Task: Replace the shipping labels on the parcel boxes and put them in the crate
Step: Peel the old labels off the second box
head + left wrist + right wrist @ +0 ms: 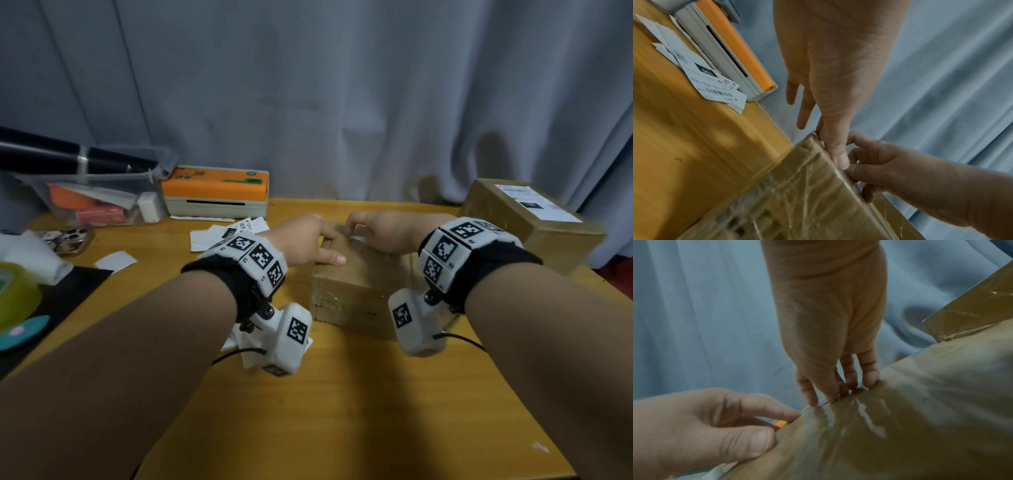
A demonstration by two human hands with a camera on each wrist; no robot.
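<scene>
Seemingly mid-peel: right hand [380, 233] fingers pinch at the taped brown cardboard box's [356, 291] far edge, left hand [305, 243] flat, steadying; next, lift the label

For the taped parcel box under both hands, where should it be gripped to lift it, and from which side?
Probably by its two short ends, one hand from each side. The parcel box lies flat on the table, too broad for one hand, and its glossy tape wrap looks slippery from above. The left hand and right hand are both at its far top edge, so each would slide outward and down.
</scene>
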